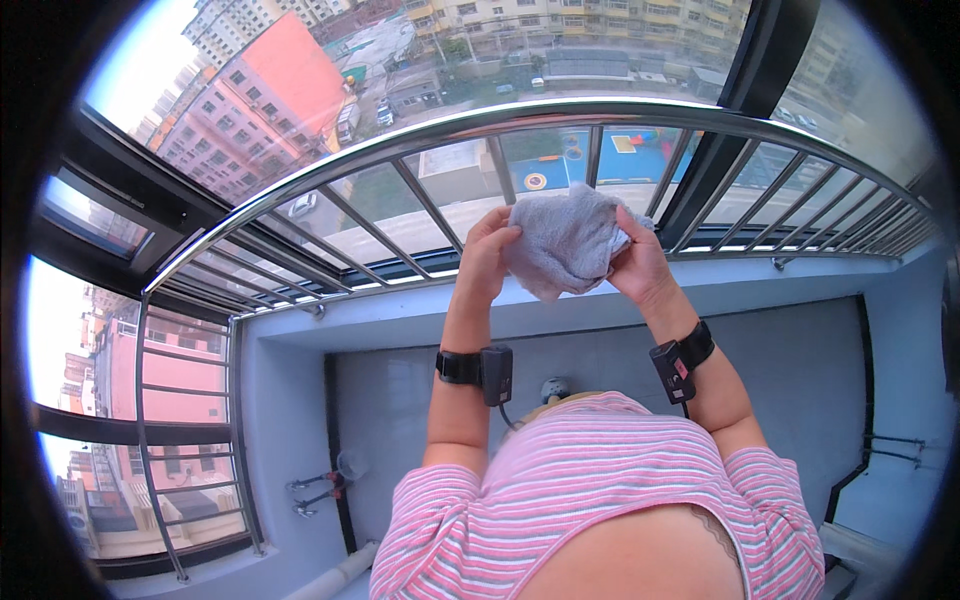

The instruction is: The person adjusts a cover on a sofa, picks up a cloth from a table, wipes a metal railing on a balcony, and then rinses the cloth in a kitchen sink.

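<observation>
Nearest is the person's pink, white and grey striped knit top (620, 450), and beyond it the forearms reach forward, each wearing a small black box on a strap, the left one (497, 376) near the wrist. The left hand (486, 252) pinches the left edge of a soft, grey, rumpled terry cloth (562, 245) between thumb and fingers; the right hand (640, 262) grips its right side, thumb on top. The cloth hangs bunched between them, overlapping the curved, shiny metal railing (600, 114) in view; whether it touches cannot be told. For good control, both grips should stay near the edges, with light, even tension to open the folds and loose corners kept off the bars. Low to the left, beside red-and-silver taps (318, 490), a pale round object (351, 464) is too blurred to be called a container or to show contents. Farther off, past the black window frame (752, 60), stands a pink building (285, 85).
</observation>
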`<state>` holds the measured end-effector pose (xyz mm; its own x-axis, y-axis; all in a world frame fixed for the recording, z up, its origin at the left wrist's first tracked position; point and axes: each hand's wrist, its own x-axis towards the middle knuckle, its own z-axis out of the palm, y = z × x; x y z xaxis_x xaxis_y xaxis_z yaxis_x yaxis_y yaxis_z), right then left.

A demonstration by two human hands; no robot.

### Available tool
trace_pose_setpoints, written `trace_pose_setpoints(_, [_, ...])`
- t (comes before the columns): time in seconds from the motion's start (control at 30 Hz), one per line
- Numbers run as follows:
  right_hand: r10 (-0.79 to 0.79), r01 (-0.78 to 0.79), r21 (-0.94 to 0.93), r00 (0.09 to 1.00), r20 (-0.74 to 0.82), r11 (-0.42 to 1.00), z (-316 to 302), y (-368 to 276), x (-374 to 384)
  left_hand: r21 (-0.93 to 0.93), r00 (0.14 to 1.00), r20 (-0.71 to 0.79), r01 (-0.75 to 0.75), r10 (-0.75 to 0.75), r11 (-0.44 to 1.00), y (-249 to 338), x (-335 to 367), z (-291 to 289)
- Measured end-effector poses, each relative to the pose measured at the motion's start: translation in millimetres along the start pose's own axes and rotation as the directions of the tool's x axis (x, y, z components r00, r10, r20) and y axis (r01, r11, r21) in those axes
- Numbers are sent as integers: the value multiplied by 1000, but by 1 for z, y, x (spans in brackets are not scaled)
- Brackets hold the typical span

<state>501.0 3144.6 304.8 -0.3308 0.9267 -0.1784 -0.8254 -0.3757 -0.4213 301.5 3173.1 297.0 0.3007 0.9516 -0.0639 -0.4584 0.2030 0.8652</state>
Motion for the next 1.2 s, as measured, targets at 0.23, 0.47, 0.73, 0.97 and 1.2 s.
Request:
trace_pose_setpoints(0.23, [118, -141, -246, 988, -104, 959, -3, 13, 25, 131, 981, 172, -112, 89, 985, 2, 20, 2])
trace_pose_setpoints(0.47, [13, 9, 212, 995, -101, 977, 9, 10, 60, -47, 921, -354, -193, 164, 980, 7, -4, -48])
trace_pose_setpoints(0.73, [-126, 81, 349, 986, 106, 934, 42, -3, 115, -47, 892, -424, -196, 158, 979, 10, -32, -49])
trace_pose_setpoints(0.97, [80, -114, 522, 993, 87, 845, 30, -18, 85, -18, 919, -362, -175, 157, 984, 9, -23, -45])
trace_pose_setpoints(1.2, [-37, 23, 281, 998, 44, 959, -18, -62, 18, -67, 943, -317, -131, 103, 989, 2, -14, -38])
